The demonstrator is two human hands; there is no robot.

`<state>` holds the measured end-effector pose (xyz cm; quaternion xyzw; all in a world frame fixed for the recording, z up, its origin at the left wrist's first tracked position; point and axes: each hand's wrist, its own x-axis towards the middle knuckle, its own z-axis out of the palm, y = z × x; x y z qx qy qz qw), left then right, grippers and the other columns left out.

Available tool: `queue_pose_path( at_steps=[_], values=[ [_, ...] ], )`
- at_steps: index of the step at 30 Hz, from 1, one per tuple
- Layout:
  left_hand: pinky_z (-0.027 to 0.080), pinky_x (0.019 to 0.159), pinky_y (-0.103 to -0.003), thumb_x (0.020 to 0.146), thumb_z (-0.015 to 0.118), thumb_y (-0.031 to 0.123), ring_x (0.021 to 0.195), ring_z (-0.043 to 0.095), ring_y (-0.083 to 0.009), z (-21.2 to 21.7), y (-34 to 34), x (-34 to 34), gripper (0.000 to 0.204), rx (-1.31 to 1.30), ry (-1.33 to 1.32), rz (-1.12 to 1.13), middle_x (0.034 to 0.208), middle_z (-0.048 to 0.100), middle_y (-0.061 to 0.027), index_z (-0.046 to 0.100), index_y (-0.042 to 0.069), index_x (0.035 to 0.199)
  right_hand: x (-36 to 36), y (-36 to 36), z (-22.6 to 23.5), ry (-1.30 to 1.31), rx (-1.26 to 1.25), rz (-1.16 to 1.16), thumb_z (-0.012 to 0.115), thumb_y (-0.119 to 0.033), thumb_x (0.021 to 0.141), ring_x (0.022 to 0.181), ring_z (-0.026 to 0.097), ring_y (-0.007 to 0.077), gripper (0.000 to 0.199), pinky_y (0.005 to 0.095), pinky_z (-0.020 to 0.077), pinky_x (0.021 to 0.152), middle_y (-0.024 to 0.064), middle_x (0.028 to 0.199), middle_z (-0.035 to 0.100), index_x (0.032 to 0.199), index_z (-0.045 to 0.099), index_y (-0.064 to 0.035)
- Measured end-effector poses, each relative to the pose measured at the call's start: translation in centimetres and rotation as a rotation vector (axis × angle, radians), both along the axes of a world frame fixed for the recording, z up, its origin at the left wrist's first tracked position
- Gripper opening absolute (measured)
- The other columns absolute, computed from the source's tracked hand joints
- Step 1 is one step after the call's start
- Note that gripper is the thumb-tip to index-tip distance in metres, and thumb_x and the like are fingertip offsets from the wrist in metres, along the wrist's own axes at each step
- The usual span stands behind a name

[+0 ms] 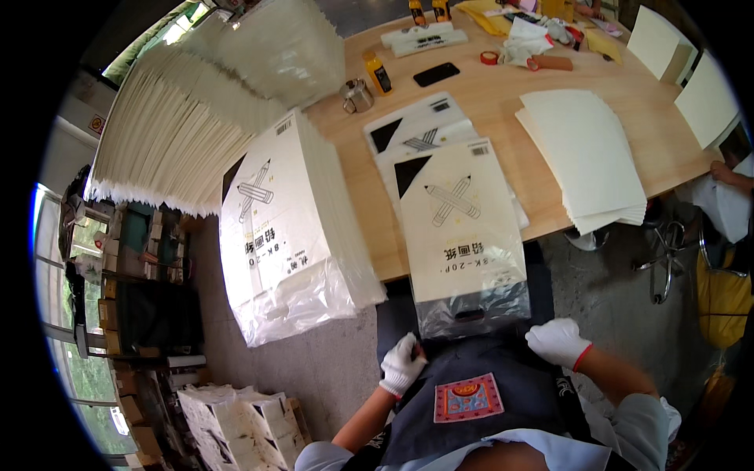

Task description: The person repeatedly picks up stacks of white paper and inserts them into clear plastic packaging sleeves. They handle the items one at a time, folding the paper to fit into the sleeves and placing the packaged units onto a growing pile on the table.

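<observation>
A clear plastic bag of drawing paper (463, 224) lies in front of me, its cover printed with crossed pencils. The bag's loose clear end hangs over the table's near edge, above my lap. My left hand (403, 365), in a white glove, is closed just below and left of that end. Something small and reddish shows at its fingertips, too small to name. My right hand (556, 343), also gloved in white, is curled closed right of the bag's lower corner; its fingertips are hidden. Under the paper bag lies an empty-looking printed plastic bag (420, 118).
A thick stack of packed paper bags (279, 212) stands at left, overhanging the edge, before a large pile of bags (169, 118). Loose white sheets (585, 153) lie at right. Farther back are a metal cup (356, 96), a bottle (377, 73) and a phone (437, 74).
</observation>
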<state>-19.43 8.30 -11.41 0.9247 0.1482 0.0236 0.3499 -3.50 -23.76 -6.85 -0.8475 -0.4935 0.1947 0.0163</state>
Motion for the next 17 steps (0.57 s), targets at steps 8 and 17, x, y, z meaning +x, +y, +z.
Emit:
queue_pose_path(
  at_steps=[8,17],
  values=[
    [0.051,0.068,-0.028,0.089,0.053,0.005,0.09,0.059,-0.0119,-3.8,1.3,7.3,0.029,-1.093,-0.009,0.65,0.104,0.062,-0.0089,0.05,0.001,0.118,7.0,1.7,-8.6,0.185,0.723,-0.961,0.05,-0.036,0.094,0.066,0.064,0.0333,0.032,0.0436,0.0501,0.064,0.0124,0.086,0.068,0.111,0.059,-0.0101],
    [0.048,0.058,-0.029,0.086,0.065,0.017,0.058,0.06,-0.0156,13.5,1.2,8.6,0.037,-0.351,-0.295,0.227,0.086,0.063,-0.0145,0.05,0.0,0.115,4.5,12.4,-6.3,1.688,1.071,-0.823,0.057,-0.027,0.094,0.1,0.06,0.0138,0.035,0.0281,0.049,0.084,0.0061,0.113,0.061,0.124,0.053,-0.0082]
  ],
)
